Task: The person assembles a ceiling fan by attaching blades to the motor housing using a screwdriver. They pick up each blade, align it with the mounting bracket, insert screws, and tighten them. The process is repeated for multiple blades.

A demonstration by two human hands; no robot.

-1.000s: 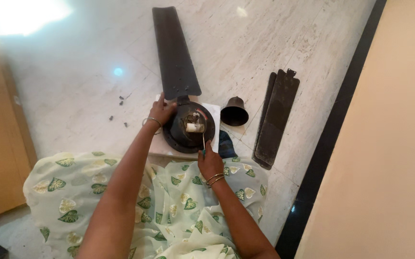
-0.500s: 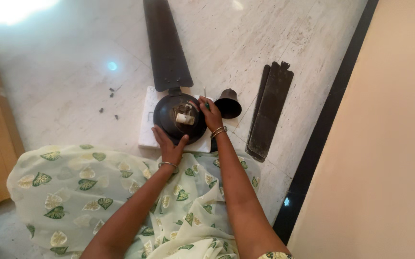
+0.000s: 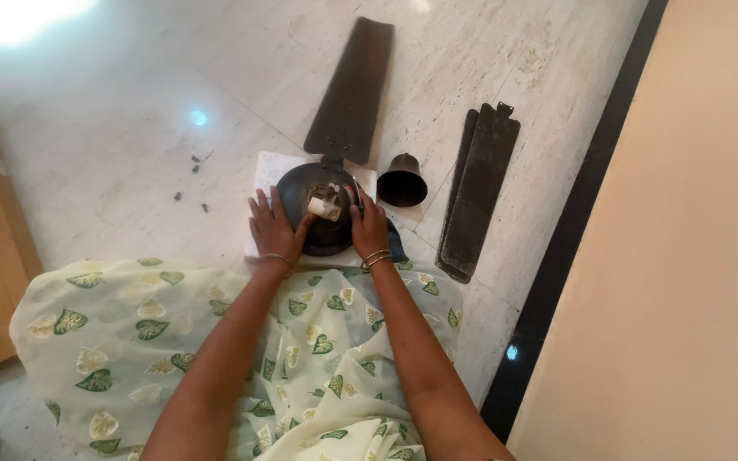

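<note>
left hand (image 3: 273, 227) now flat on the fan motor (image 3: 322, 207), right hand (image 3: 369, 224) clutching its rim, no longer on top

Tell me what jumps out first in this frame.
Dead centre, both hands rest on a dark round fan motor on a white pad on the marble floor: left hand on its near-left edge, right hand on its right side, apparently gripping a thin tool. One long dark fan blade is attached and points away from the person. A dark bell-shaped cup and stacked loose blades lie to the right.
</note>
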